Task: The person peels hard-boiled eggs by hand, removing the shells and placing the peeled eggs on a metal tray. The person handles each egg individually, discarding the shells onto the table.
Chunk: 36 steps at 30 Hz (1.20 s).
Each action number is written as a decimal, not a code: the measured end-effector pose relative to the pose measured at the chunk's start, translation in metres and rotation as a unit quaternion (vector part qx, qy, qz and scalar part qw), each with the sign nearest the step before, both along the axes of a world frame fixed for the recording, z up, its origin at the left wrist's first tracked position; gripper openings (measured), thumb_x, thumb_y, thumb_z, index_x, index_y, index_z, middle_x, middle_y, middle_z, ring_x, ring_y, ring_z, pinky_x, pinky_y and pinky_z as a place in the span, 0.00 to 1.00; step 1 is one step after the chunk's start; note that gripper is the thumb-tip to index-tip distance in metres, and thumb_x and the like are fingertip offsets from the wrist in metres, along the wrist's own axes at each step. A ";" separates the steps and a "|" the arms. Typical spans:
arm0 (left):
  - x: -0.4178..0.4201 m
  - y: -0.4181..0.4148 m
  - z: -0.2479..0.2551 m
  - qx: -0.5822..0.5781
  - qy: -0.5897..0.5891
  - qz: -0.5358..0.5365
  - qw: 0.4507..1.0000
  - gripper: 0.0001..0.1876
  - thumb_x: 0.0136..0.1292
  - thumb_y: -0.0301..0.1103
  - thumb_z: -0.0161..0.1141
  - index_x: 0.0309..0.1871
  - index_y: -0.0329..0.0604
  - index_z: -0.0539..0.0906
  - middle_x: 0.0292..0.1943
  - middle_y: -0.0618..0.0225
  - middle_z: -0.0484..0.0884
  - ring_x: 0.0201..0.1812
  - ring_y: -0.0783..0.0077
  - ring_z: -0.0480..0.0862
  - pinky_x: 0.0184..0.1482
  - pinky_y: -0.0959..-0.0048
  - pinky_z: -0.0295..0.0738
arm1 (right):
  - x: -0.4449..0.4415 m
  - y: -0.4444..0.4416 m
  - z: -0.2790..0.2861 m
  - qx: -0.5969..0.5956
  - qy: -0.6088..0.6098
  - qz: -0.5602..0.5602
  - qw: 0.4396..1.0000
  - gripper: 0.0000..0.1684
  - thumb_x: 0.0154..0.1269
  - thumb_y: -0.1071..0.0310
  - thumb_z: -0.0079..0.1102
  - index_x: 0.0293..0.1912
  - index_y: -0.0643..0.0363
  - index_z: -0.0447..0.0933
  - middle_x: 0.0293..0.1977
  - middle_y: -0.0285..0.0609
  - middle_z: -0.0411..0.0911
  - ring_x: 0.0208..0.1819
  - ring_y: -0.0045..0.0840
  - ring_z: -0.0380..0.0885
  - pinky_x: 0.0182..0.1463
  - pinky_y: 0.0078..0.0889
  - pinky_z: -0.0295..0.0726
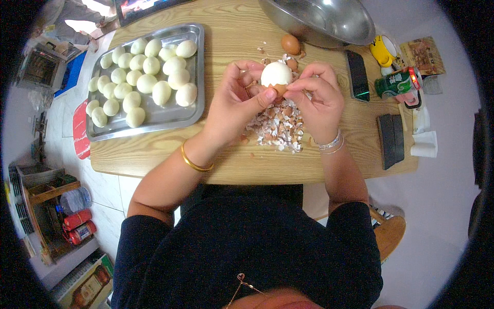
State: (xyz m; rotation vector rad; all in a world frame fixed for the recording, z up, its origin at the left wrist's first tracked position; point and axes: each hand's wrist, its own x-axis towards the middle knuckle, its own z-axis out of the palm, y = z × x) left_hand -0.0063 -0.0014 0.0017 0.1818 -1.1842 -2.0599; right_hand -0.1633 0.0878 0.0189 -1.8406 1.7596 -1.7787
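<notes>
Between my hands is a boiled egg [276, 74], its upper part bare and white, with brown shell still around the lower end. My left hand [241, 92] holds it from the left, thumb pressed on the shell. The fingertips of my right hand [318, 87] pinch the shell edge at the egg's lower right. Beneath both hands lies a heap of broken eggshell [281, 127] on the wooden table [227, 162]. To the left, a metal tray [166, 119] holds several peeled eggs [146, 84]. One brown unpeeled egg [290, 44] rests beyond my hands.
A large steel bowl [328, 23] stands at the far right. Along the right side are a smartphone [358, 75], a yellow mug [383, 50], a green drink can [397, 83] and a dark folded case [390, 141]. A red stool [80, 131] shows beyond the table's left edge.
</notes>
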 end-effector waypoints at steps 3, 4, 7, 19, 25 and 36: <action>0.001 0.001 0.006 0.028 -0.015 -0.021 0.999 0.26 0.66 0.23 0.63 0.65 0.36 0.65 0.56 0.54 0.78 0.53 0.68 0.82 0.55 0.72 0.81 | -0.002 -0.001 -0.002 -0.001 0.003 0.006 1.000 0.13 0.44 0.73 0.77 0.32 0.55 0.84 0.33 0.35 0.73 0.40 0.29 0.73 0.45 0.30 0.73; 0.001 0.001 0.006 0.023 -0.020 -0.020 0.999 0.27 0.67 0.23 0.62 0.66 0.36 0.65 0.56 0.54 0.79 0.53 0.69 0.82 0.55 0.72 0.81 | -0.003 -0.001 -0.002 -0.003 0.006 0.008 1.000 0.13 0.43 0.73 0.77 0.32 0.55 0.84 0.33 0.35 0.73 0.40 0.29 0.73 0.45 0.30 0.72; 0.000 0.000 0.005 0.016 -0.033 -0.022 0.999 0.28 0.67 0.24 0.62 0.68 0.36 0.65 0.56 0.56 0.80 0.53 0.69 0.82 0.56 0.72 0.81 | -0.003 -0.002 -0.003 -0.006 0.002 0.013 1.000 0.12 0.43 0.74 0.77 0.31 0.55 0.84 0.33 0.35 0.73 0.40 0.29 0.73 0.45 0.30 0.72; 0.003 -0.005 -0.001 0.226 0.019 -0.131 0.965 0.22 0.73 0.31 0.55 0.67 0.37 0.68 0.56 0.60 0.80 0.49 0.71 0.83 0.47 0.76 0.78 | -0.005 -0.004 0.002 -0.052 0.062 0.035 0.996 0.10 0.46 0.76 0.74 0.30 0.55 0.82 0.35 0.35 0.76 0.43 0.31 0.75 0.50 0.32 0.74; 0.003 -0.008 0.005 0.191 0.036 -0.143 0.970 0.21 0.73 0.31 0.54 0.66 0.37 0.68 0.58 0.58 0.79 0.51 0.69 0.82 0.51 0.73 0.78 | -0.009 0.003 0.002 -0.028 0.034 -0.039 0.998 0.10 0.52 0.78 0.72 0.36 0.59 0.83 0.41 0.38 0.75 0.46 0.28 0.74 0.51 0.29 0.74; -0.002 0.006 0.007 0.019 -0.035 -0.047 0.998 0.23 0.71 0.28 0.57 0.67 0.38 0.68 0.59 0.59 0.78 0.56 0.64 0.80 0.63 0.64 0.75 | -0.006 0.003 0.010 0.005 0.105 -0.037 0.994 0.09 0.52 0.73 0.73 0.34 0.56 0.81 0.39 0.39 0.76 0.45 0.33 0.74 0.50 0.35 0.72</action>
